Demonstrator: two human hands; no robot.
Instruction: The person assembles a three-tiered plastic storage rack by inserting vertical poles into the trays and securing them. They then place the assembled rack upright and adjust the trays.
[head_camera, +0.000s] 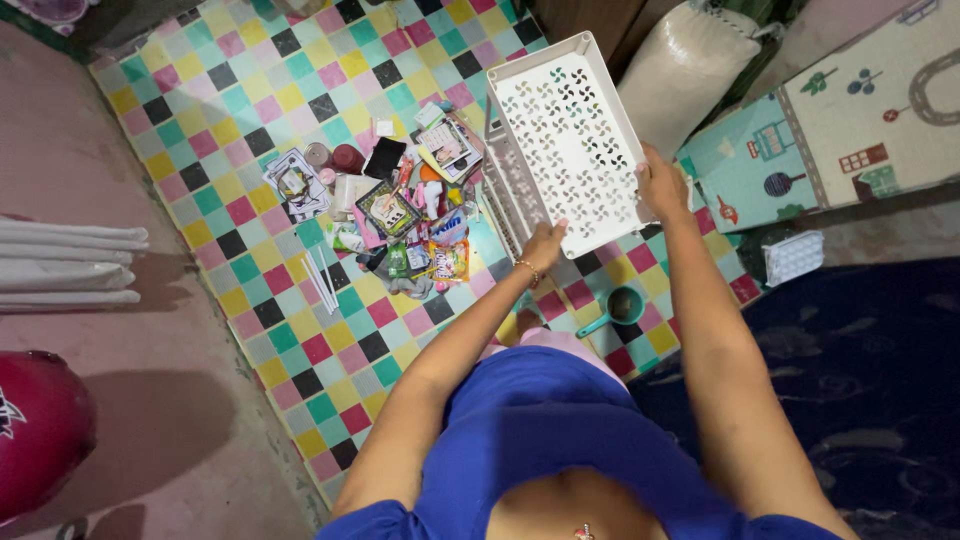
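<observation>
Left hand (545, 243) gripping the near edge of a white plastic basket (565, 135), fingers curled over the rim, a thin bracelet (529, 270) at the wrist. Right hand (662, 185) clamped on the basket's right side, thumb against the rim. Basket held up between both hands above the floor, tipped so that its perforated bottom with pinwheel-shaped holes faces the camera.

Just left of the left hand and below the basket's left edge, a heap of small things (400, 210) on a checked floor mat (240, 120): sachets, packets, cards, a small dark red jar (348, 158), a black square piece (384, 158). Near the heap's lower left, a few white sticks (322, 275) side by side on the mat. Too small and jumbled to tell most pieces apart.

Below and between the hands, a teal scoop with a handle (618, 308) on the mat, close to the blue shirt (540, 430).

Beyond the right hand, a pale filled sack (680, 70), and further right a play mat (850, 120) with houses, trees and a road drawn on it. Right of the right forearm, a small white tray with bumps (794, 257) on the bare floor, beside a dark blue rug (860, 370).

Far left of the left hand, folded white cloth (65, 262) on the pinkish floor, and in the lower left corner a red helmet (40, 425).
</observation>
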